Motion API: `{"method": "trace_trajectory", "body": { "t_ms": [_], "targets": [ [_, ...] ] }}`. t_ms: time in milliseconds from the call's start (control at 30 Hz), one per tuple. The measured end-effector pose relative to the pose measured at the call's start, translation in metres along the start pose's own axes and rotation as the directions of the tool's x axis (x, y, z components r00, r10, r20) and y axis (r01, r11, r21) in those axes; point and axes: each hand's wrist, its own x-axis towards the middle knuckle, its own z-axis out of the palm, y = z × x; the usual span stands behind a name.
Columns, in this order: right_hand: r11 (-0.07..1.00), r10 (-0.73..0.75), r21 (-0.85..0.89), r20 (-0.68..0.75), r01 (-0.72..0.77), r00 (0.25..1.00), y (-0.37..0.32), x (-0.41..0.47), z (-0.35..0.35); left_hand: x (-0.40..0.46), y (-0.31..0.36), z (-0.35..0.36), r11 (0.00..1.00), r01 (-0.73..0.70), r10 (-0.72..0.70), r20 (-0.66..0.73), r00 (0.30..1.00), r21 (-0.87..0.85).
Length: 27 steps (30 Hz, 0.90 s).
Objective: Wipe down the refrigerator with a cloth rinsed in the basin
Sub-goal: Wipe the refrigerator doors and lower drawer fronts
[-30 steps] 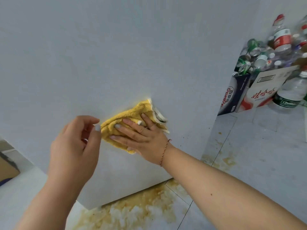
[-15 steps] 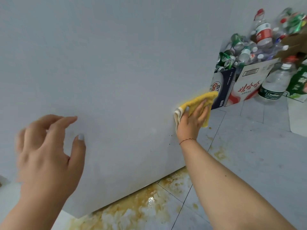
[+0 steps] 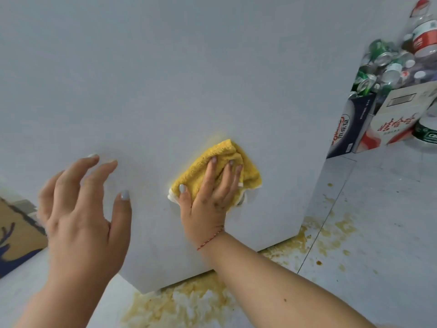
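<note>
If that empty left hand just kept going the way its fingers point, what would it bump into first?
Most likely the refrigerator itself. The left hand is open, with its fingers aimed up and forward at the white side panel. How near the fingertips are is hard to judge. The yellow cloth lies off to its right.

Pale grey tiled floor [image 3: 383, 209] with thin dark joints; yellowish spill [image 3: 189, 304] spread along the bottom, with spatters [image 3: 335, 230] to the right; far right, two cartons side by side, a dark blue box [image 3: 350, 129] and a white box [image 3: 397, 119] with red lettering, heaped with cans [image 3: 378, 58] and bottles [image 3: 423, 36]; lower left, a brown board [image 3: 16, 235] with a dark blue pattern; soft, even light.
</note>
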Motion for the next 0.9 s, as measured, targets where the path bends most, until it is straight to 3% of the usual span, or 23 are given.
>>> {"method": "trace_trajectory", "body": {
  "t_ms": [167, 300, 533, 633, 767, 833, 900],
  "targets": [
    [0.925, -0.331, -0.181, 0.049, 0.334, 0.942, -0.001, -0.002, 0.007, -0.009, -0.009, -0.021, 0.991, 0.125, -0.120, -0.123, 0.985, 0.042],
    [0.847, -0.487, -0.191, 0.097, 0.496, 0.868, -0.027, -0.009, 0.024, -0.017, -0.031, -0.035, 0.962, 0.274, -0.271, -0.166, 0.948, -0.004],
    [0.681, -0.699, -0.133, 0.177, 0.720, 0.693, -0.099, -0.028, 0.059, -0.023, -0.063, -0.053, 0.931, 0.353, -0.364, -0.263, 0.893, -0.091],
    [0.515, -0.815, -0.072, 0.267, 0.854, 0.514, -0.106, -0.032, 0.062, -0.022, -0.065, -0.051, 0.933, 0.344, -0.361, -0.286, 0.888, -0.111],
    [0.197, -0.880, -0.023, 0.437, 0.980, 0.187, -0.081, -0.035, 0.062, -0.024, -0.061, -0.044, 0.942, 0.313, -0.335, -0.273, 0.902, -0.123],
    [0.079, -0.865, -0.006, 0.496, 0.997, 0.072, -0.059, -0.038, 0.061, -0.026, -0.057, -0.041, 0.944, 0.310, -0.330, -0.254, 0.909, -0.115],
    [0.003, -0.845, 0.001, 0.535, 1.000, 0.002, -0.036, -0.037, 0.057, -0.028, -0.053, -0.037, 0.942, 0.313, -0.333, -0.225, 0.916, -0.120]
  ]
}}
